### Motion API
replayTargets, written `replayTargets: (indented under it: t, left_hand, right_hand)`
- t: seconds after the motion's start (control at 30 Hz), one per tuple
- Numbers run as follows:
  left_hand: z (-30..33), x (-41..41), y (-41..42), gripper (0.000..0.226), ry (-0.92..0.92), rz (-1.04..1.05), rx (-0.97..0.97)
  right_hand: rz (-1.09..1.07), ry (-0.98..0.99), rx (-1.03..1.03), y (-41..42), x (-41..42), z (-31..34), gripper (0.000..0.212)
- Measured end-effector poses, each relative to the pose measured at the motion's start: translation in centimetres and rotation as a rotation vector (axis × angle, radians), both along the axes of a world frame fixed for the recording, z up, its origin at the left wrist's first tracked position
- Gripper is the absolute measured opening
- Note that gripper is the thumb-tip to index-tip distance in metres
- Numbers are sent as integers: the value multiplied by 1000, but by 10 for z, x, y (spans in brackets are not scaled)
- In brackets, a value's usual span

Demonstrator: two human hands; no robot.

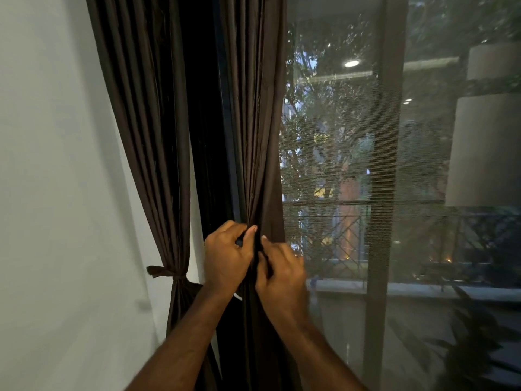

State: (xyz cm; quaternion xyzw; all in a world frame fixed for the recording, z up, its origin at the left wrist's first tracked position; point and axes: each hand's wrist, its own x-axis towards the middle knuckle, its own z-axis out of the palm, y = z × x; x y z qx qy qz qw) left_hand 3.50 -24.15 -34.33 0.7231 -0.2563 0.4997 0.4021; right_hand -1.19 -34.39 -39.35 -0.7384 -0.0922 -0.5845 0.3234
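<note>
A dark brown curtain panel hangs gathered in folds beside the window. My left hand grips its bunched folds at about waist height, thumb up against the fabric. My right hand pinches the same bunch from the right, close against the left hand. A second brown curtain panel hangs further left, bound by a knotted tie-back against the wall.
A white wall fills the left side. A sheer mesh screen covers the window, with a dark vertical frame post. Outside are trees and a balcony railing. A lampshade hangs at the right, with dark plant leaves below.
</note>
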Motion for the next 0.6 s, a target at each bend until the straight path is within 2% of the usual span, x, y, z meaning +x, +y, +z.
replayTargets:
  t: [0.17,0.33,0.6]
  left_hand:
    - [-3,0,4,36,16,-81,-41]
    - [-5,-7,2,36,104,-253,-132]
    - [2,-11,2,43,176,-369,-131]
  right_hand:
    - [62,-6,-38,7,5,-1,33]
    - [110,-29,-30,10,7,-9,31]
    - [26,-38,-125,8,7,-2,30]
